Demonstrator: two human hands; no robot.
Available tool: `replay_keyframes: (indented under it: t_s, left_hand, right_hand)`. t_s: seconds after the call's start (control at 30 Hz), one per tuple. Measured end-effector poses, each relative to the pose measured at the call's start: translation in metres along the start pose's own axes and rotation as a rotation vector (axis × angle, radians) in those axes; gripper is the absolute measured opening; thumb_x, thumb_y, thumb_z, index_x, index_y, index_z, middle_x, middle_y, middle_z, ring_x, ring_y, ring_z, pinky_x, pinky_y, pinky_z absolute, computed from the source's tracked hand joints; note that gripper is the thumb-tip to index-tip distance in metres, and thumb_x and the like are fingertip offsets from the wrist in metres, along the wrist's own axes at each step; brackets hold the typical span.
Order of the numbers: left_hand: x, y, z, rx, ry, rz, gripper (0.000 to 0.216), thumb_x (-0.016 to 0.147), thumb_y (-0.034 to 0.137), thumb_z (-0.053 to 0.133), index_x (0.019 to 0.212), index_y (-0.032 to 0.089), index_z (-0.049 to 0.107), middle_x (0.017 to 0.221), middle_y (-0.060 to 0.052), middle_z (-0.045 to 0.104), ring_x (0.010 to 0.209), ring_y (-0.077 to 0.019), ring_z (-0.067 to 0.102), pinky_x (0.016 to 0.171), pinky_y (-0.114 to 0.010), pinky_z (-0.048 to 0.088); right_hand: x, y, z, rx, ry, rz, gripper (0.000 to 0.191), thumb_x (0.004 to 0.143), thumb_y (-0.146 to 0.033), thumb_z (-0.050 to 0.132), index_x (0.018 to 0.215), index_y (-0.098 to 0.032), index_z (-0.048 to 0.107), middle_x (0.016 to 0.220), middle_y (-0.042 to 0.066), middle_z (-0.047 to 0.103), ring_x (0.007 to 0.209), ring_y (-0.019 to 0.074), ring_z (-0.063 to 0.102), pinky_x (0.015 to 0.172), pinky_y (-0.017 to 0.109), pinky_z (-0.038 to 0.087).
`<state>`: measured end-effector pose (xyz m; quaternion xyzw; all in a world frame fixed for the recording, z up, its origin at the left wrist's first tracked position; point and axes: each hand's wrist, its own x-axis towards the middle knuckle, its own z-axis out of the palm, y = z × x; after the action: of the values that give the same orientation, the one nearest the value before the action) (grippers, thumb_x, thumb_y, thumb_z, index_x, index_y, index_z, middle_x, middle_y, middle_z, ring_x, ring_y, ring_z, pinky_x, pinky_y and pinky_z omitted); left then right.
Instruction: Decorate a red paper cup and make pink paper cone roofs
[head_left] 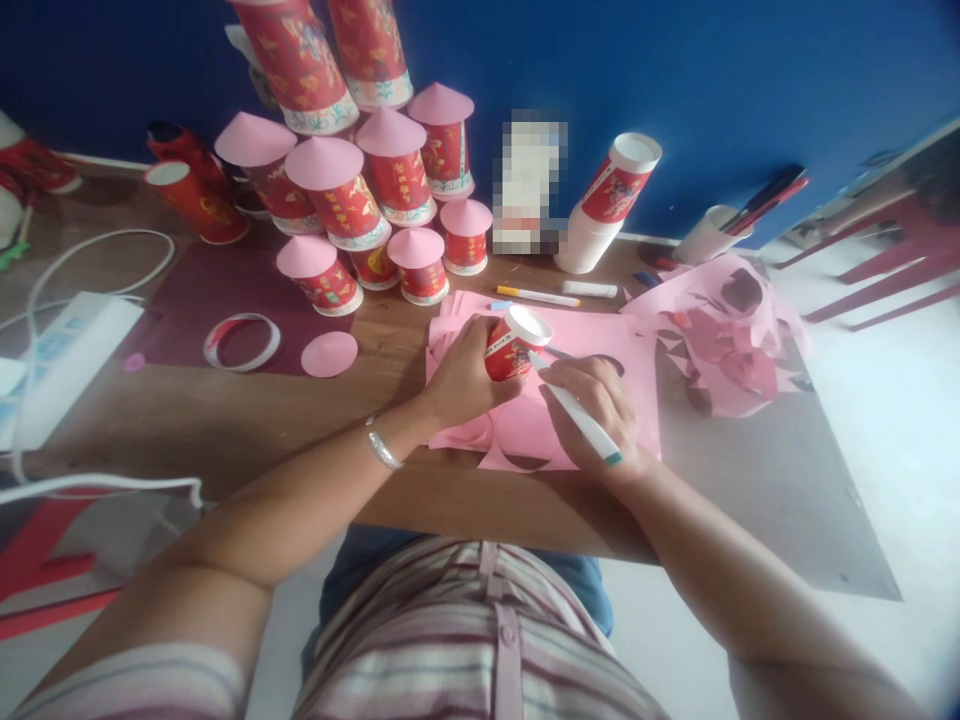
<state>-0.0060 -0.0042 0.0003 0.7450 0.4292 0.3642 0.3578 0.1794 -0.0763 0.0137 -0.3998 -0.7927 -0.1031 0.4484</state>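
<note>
My left hand (pixel 474 375) is wrapped round a small red paper cup (pixel 504 358) with a white rim, tilted toward the right. In my right hand (pixel 596 400) is a white marker (pixel 581 412) with a green end, held like a pen. Its tip meets or nearly meets the cup's right side; I cannot tell whether it touches. Both hands are above pink paper sheets (pixel 637 390) with round shapes cut or marked in them. Scissors (pixel 611 362) lie partly hidden behind my right hand. A yellow-and-white marker (pixel 538 297) and a white cap-like tube (pixel 589 289) lie beyond the cup.
Red cups with pink cone roofs (pixel 322 165) stand stacked at the back left. A tape roll (pixel 274 345) and a pink disc (pixel 329 354) lie left. Stacked paper cups (pixel 589 240), a pen holder (pixel 706 236) and pink scraps (pixel 720 345) stand or lie right. A white power strip (pixel 75 360) is far left.
</note>
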Motion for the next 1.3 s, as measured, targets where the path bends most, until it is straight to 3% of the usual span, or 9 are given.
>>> replay_keyframes:
  t_s: [0.4,0.67,0.93,1.3]
  left_hand:
    - [0.006,0.001,-0.009,-0.517,-0.294,-0.275,0.067,0.061,0.04,0.094,0.111,0.018,0.055,0.105,-0.008,0.072,0.094,-0.0232,0.071,0.078,-0.035,0.057]
    - [0.005,0.003,-0.012,-0.681,-0.337,-0.341,0.065,0.067,0.037,0.093,0.117,0.018,0.057,0.105,-0.008,0.073,0.091,-0.0195,0.071,0.08,-0.035,0.06]
    - [0.006,0.005,-0.013,-0.718,-0.302,-0.395,0.06,0.064,0.03,0.093,0.113,0.018,0.06,0.103,-0.007,0.073,0.088,-0.0182,0.07,0.08,-0.036,0.059]
    - [0.006,-0.004,-0.012,-0.789,-0.354,-0.328,0.045,0.069,0.027,0.089,0.107,0.023,0.066,0.102,-0.003,0.074,0.091,-0.0198,0.073,0.081,-0.037,0.063]
  right_hand:
    - [-0.001,0.001,0.0,0.033,0.024,0.019,0.036,0.094,-0.008,0.064,0.127,-0.022,0.059,0.1,0.008,0.074,0.086,0.0219,0.073,0.071,0.036,0.059]
    - [0.002,-0.001,-0.003,0.039,0.013,0.043,0.031,0.096,-0.01,0.06,0.124,-0.023,0.059,0.099,0.008,0.074,0.086,0.0219,0.073,0.073,0.037,0.06]
    - [0.004,-0.001,-0.006,0.051,-0.005,0.086,0.025,0.098,-0.014,0.061,0.122,-0.022,0.06,0.101,0.009,0.074,0.088,0.0223,0.073,0.075,0.037,0.06]
    - [0.002,0.002,-0.004,0.032,0.015,0.086,0.025,0.097,-0.014,0.062,0.121,-0.021,0.06,0.099,0.009,0.075,0.087,0.0224,0.073,0.074,0.036,0.06]
